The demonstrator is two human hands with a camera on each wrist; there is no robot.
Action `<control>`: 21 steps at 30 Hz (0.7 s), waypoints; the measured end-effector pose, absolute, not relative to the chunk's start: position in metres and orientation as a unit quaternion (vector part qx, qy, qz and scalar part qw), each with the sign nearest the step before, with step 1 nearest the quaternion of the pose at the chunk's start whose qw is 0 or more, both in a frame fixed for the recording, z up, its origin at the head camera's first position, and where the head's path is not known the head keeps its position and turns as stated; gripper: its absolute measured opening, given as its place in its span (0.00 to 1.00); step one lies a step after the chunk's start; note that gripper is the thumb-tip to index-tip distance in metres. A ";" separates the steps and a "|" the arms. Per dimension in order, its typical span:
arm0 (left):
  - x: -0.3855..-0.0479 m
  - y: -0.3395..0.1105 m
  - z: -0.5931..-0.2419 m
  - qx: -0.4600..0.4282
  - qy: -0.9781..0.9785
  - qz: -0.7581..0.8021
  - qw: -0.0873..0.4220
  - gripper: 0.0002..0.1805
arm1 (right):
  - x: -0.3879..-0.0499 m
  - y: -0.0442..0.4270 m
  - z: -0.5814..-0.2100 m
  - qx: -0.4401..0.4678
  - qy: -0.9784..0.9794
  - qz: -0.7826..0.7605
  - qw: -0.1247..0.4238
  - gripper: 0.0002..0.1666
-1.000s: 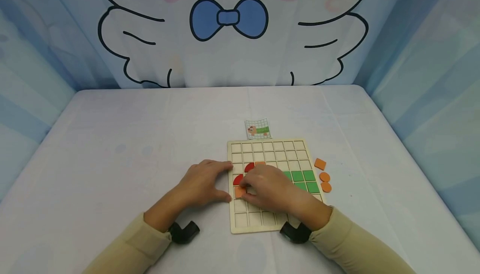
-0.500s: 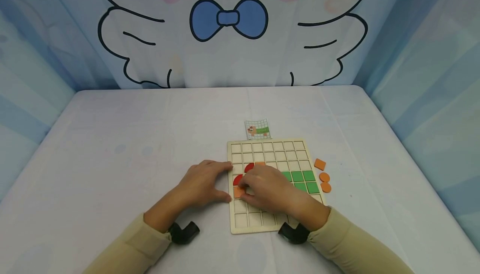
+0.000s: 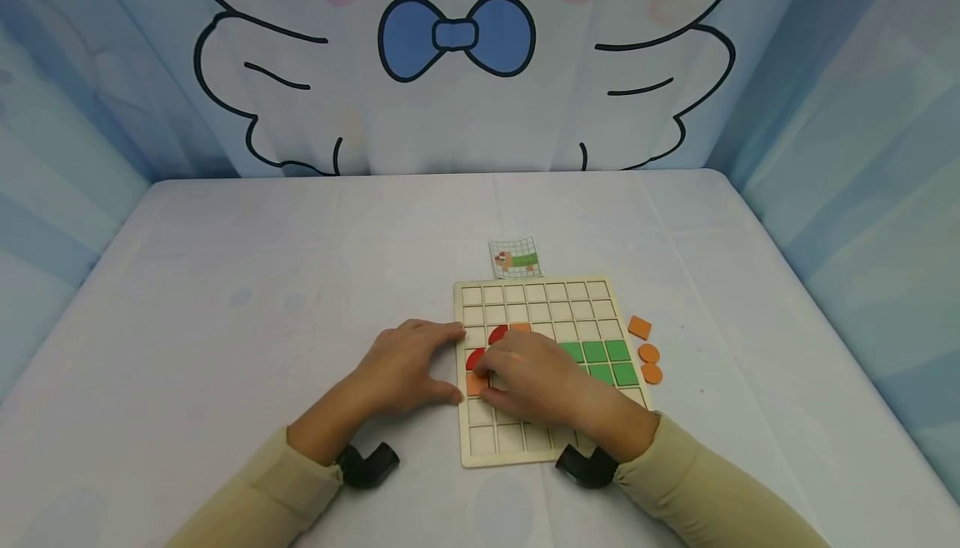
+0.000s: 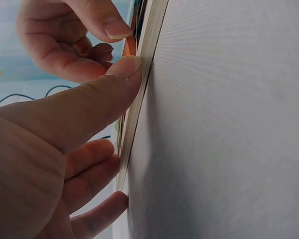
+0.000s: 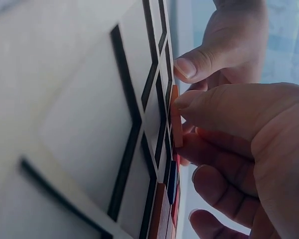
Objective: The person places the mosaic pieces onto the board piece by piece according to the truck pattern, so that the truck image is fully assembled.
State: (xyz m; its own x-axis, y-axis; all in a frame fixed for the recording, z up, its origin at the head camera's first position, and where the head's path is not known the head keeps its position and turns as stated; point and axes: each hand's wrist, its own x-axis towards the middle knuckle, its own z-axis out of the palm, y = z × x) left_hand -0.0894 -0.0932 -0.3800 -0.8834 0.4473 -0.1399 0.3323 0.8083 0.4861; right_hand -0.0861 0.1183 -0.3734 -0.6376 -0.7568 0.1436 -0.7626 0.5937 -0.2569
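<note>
In the head view, a pale wooden grid board [image 3: 483,440] lies on the table. My right hand [image 3: 536,377] reaches across it and pinches an orange square tile [image 3: 476,385] between thumb and fingers, at a cell in the leftmost column. The right wrist view shows this orange tile [image 5: 176,119] tilted slightly off the grid under my thumb. My left hand [image 3: 405,365], thumb and fingers spread, touches the board's left edge. Red quarter-round pieces [image 3: 476,359] and green squares [image 3: 595,352] sit in cells. The right hand hides the middle of the board.
A small picture card [image 3: 516,258] with a gridded animal design lies just behind the board. To the right of the board are a loose orange square [image 3: 640,327] and two orange discs [image 3: 649,354]. A white cloth [image 3: 225,323] covers the table.
My right hand has shifted slightly left with the orange square tile, which now lies closer to the board's left edge. The left hand has stayed in place.
</note>
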 end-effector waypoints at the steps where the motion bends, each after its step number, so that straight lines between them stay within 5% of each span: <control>1: -0.089 -0.093 -0.380 0.206 0.943 0.231 0.124 0.43 | -0.086 0.118 -0.373 0.429 -0.891 0.150 0.012 0.08; 21: -0.090 -0.094 -0.382 0.212 0.943 0.229 0.119 0.43 | -0.094 0.141 -0.354 0.371 -0.911 0.178 -0.025 0.16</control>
